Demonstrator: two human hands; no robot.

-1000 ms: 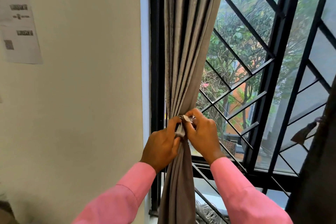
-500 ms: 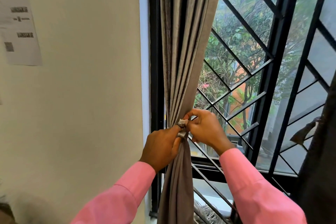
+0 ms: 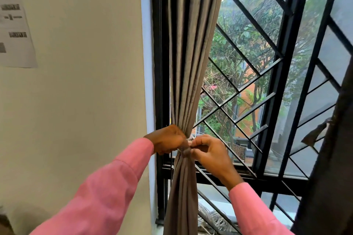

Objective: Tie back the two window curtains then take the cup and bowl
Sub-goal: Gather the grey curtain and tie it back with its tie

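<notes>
A grey-brown curtain (image 3: 193, 47) hangs at the left side of the window, gathered into a narrow waist by a tie-back band (image 3: 186, 149). My left hand (image 3: 168, 139) grips the band from the curtain's left side. From the right, my right hand (image 3: 208, 149) pinches the band's light-coloured end between thumb and fingers. A second, dark curtain (image 3: 332, 158) hangs at the right edge of the view with a tie piece dangling beside it. No cup or bowl is in view.
Black diagonal window bars (image 3: 248, 89) stand right behind the curtain, with trees and a building outside. A cream wall (image 3: 86, 82) with a printed paper sheet (image 3: 15, 32) fills the left. A coil of rope or cable (image 3: 212, 219) lies on the sill below.
My left hand has shifted up and to the left side of the gathered curtain. My right hand has drawn the band's end slightly to the right. The band now looks tighter.
</notes>
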